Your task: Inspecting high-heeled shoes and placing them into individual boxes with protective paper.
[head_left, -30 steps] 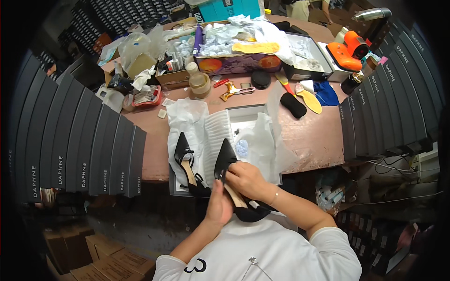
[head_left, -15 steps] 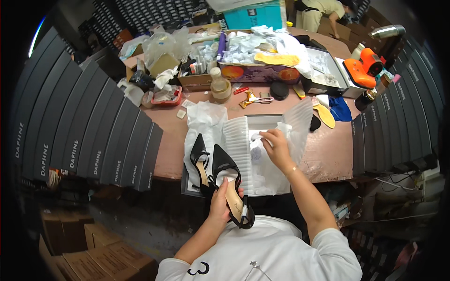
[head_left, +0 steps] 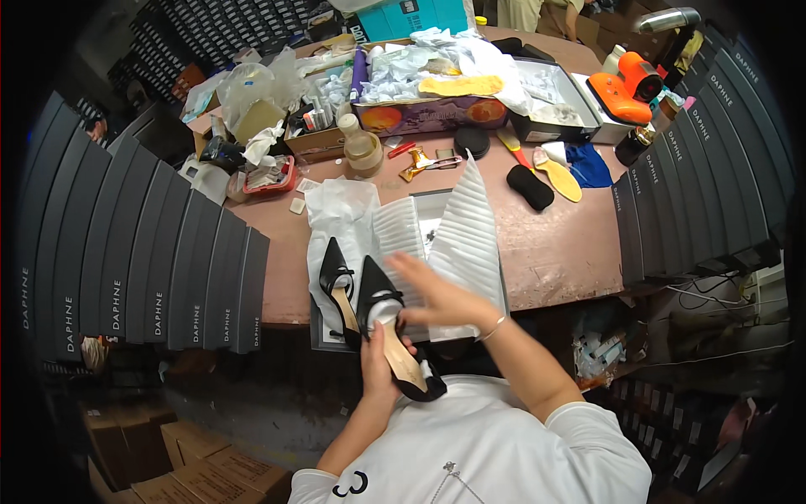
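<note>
Many dark boxes in the dim room (head_left: 227, 34): stacked in rows at the back, upper left, with brown cardboard cartons (head_left: 210, 479) at lower left

Scuffed pinkish-brown table (head_left: 554, 260): flanked by a row of dark grey shoeboxes on the left (head_left: 126, 244) and another such row on the right (head_left: 697, 160)

Purple printed carton (head_left: 420, 120): toward the back of the table, heaped with crumpled white paper

Open grey shoebox (head_left: 336, 347): at the table's near edge, holding white tissue and a ribbed white foam sheet (head_left: 462, 218) that rises at its right side

Held black pointed-toe shoe (head_left: 374, 286): over the shoebox's front edge, long axis slanting, toe away from the person and slightly left, beige insole up, heel toward the white shirt (head_left: 470, 445)

Second black pointed-toe shoe (head_left: 331, 259): in the shoebox, just left of the first, its toe likewise away and slightly left

Left hand (head_left: 379, 365): clasping the held shoe around its middle

Right hand (head_left: 441, 298): fingers spread, grasping nothing, blurred beside the shoe; cannot tell whether it touches
</note>
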### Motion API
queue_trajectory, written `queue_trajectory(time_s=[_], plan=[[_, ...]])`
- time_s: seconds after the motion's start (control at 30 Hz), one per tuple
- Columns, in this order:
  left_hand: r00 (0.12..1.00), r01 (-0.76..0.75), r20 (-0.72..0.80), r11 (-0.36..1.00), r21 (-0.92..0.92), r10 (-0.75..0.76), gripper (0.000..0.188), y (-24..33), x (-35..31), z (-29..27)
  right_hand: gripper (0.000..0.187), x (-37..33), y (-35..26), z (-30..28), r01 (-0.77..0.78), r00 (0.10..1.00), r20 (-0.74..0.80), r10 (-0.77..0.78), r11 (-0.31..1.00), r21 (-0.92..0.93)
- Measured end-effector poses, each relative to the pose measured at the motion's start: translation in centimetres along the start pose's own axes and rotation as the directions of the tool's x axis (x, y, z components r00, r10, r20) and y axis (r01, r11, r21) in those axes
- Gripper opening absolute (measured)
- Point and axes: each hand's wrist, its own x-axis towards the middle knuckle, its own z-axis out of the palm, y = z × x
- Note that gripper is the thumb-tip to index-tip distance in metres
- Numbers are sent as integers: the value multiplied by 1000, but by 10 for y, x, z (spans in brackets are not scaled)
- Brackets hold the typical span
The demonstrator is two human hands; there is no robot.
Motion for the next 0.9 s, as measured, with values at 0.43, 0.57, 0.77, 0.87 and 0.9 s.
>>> queue_trajectory(time_s=[0.43,0.57,0.77,0.87,0.9], plan=[[988,121,107,987,-102,-110,51,14,26,7,25,-29,35,-10,-277,879,-448,166,940,-197],[964,176,229,967,-183,-132,48,8,27,7,21,-10,-37,-7,94,954,-255,-160,962,-255],[977,3,213,999,-55,9,41,10,24,12,21,-14,-31,4,129,988,-59,-141,976,-174],[959,81,268,996,44,-90,40,9,18,11,35,-18,-18,12,6,979,-188,-75,939,-344],[963,109,244,994,25,-112,41,6,14,18,40,-15,-16,12,-35,968,-244,-64,924,-382]])
